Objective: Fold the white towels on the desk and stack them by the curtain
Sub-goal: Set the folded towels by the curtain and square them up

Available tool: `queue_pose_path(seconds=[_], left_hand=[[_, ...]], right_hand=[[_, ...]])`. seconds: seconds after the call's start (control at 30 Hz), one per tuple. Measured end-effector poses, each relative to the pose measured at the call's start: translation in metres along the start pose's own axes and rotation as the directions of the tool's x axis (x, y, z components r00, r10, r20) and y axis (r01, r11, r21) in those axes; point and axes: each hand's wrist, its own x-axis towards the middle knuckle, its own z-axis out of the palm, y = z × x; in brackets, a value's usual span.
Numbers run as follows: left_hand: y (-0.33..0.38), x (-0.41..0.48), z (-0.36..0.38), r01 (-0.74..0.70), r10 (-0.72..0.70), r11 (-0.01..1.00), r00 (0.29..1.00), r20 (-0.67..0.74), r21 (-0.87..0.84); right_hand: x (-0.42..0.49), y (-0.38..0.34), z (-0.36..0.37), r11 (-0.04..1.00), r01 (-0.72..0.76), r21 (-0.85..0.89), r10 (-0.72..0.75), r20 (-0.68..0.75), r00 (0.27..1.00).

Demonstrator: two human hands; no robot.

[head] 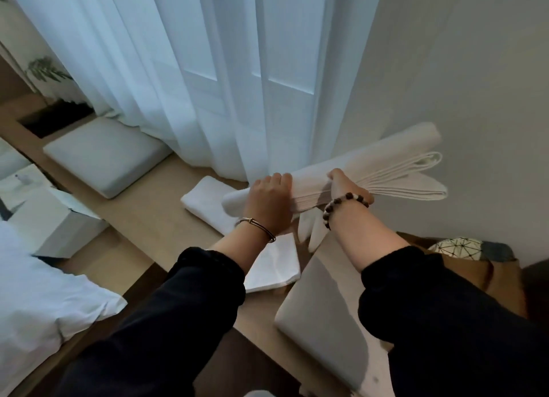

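Aloft, the folded towel (386, 165) runs left to right, its right end tilted up near the curtain (208, 70); the left hand (267, 200) curls over it, the right hand (347, 188) grips its middle.

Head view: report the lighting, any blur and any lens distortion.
Head view: dim, bluish daylight comes through the sheer curtain, with no glare; the wide-angle lens splays the curtain folds outward; the folded towel that the left hand and right hand grip looks slightly soft; the dark sleeves show little detail.
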Motion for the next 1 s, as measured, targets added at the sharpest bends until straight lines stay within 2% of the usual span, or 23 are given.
queue_pose_path(seconds=[0.1,0.13,0.17,0.2,0.23,0.27,0.3,0.33,0.37,0.4,0.43,0.47,0.57,0.67,0.77,0.87,1.0], left_hand=[[-0.034,0.017,-0.001,-0.027,0.019,0.997,0.994,0.111,0.071],[-0.048,0.024,-0.002,-0.012,0.002,0.997,0.99,0.144,0.073],[-0.063,0.031,-0.002,0.003,-0.015,0.998,0.985,0.174,0.067],[-0.08,0.039,-0.001,0.009,-0.022,0.998,0.977,0.213,0.062],[-0.096,0.046,0.001,0.009,-0.026,0.998,0.963,0.268,0.063],[-0.114,0.054,0.002,0.01,-0.033,0.998,0.943,0.332,0.069],[-0.132,0.06,0.005,0.008,-0.037,0.997,0.923,0.382,0.078],[-0.152,0.067,0.009,-0.001,-0.035,0.996,0.91,0.413,0.087],[-0.174,0.074,0.015,-0.019,-0.024,0.995,0.899,0.438,0.093],[-0.194,0.08,0.021,-0.045,-0.004,0.995,0.887,0.462,0.094],[-0.216,0.087,0.028,-0.079,0.025,0.993,0.874,0.486,0.092],[-0.237,0.094,0.036,-0.121,0.062,0.989,0.859,0.508,0.084],[-0.305,0.114,0.059,-0.252,0.19,0.967,0.796,0.575,0.03],[-0.371,0.126,0.083,-0.323,0.286,0.944,0.698,0.657,-0.068],[-0.419,0.139,0.111,-0.35,0.356,0.923,0.621,0.698,-0.159],[-0.448,0.146,0.146,-0.4,0.414,0.895,0.588,0.695,-0.195],[-0.473,0.149,0.202,-0.425,0.423,0.882,0.521,0.741,-0.204]], right_hand=[[0.009,0.003,0.025,0.997,-0.08,-0.002,0.079,0.179,0.981],[0.013,0.008,0.034,0.996,-0.054,-0.07,0.07,0.246,0.967],[0.017,0.013,0.043,0.981,0.028,-0.19,0.032,0.304,0.952],[0.02,0.02,0.052,0.93,0.17,-0.326,-0.044,0.359,0.932],[0.023,0.028,0.06,0.819,0.352,-0.452,-0.158,0.413,0.897],[0.028,0.036,0.069,0.641,0.519,-0.565,-0.27,0.466,0.842],[0.034,0.046,0.078,0.407,0.632,-0.659,-0.375,0.51,0.774],[0.041,0.055,0.09,0.153,0.676,-0.721,-0.468,0.55,0.692],[0.048,0.064,0.108,-0.083,0.659,-0.748,-0.54,0.589,0.601],[0.056,0.073,0.129,-0.262,0.61,-0.748,-0.58,0.627,0.52],[0.063,0.079,0.152,-0.368,0.572,-0.733,-0.59,0.66,0.466],[0.07,0.084,0.176,-0.416,0.558,-0.718,-0.569,0.684,0.457],[0.089,0.09,0.242,-0.462,0.606,-0.647,-0.383,0.762,0.522],[0.098,0.099,0.292,-0.446,0.71,-0.545,-0.165,0.83,0.534],[0.1,0.118,0.329,-0.346,0.757,-0.555,-0.109,0.825,0.555],[0.108,0.139,0.354,-0.266,0.736,-0.622,-0.06,0.773,0.631],[0.14,0.168,0.369,-0.283,0.705,-0.651,-0.033,0.741,0.671]])
